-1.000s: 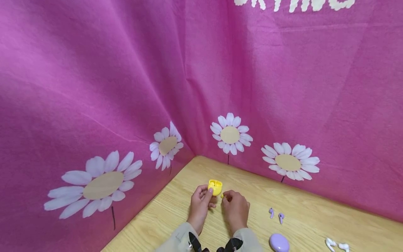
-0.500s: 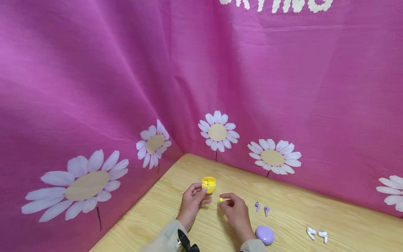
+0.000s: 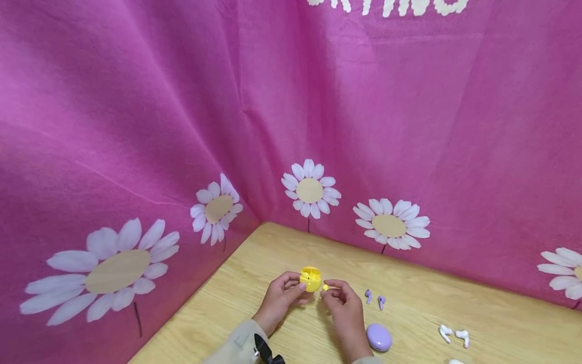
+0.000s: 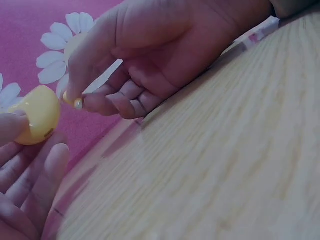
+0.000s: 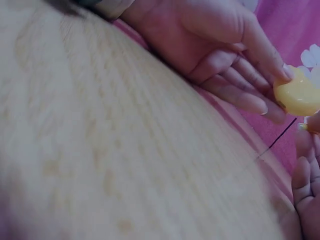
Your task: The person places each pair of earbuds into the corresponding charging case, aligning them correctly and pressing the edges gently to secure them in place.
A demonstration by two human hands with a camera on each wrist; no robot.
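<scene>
- Yellow case (image 3: 311, 286): off the table (image 3: 273, 246), lid (image 3: 310, 270) up; we judge one bud (image 3: 306, 275) seated.
- Our left hand (image 3: 278, 299) grips it, thumb on front.
- Our right hand (image 3: 345, 307) pinches the second yellow earbud (image 3: 325, 287) just beside the case, not in yet.
- Purple earbuds (image 3: 381, 302) loose near their closed purple case (image 3: 379, 337); white earbuds (image 3: 463, 337) also loose, untouched.

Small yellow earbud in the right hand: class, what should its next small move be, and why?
Probably lift the small yellow earbud over the rounded, glossy yellow case: the lid stands open, the left hand holds the case, and the right hand pinches the earbud close beside it.
</scene>
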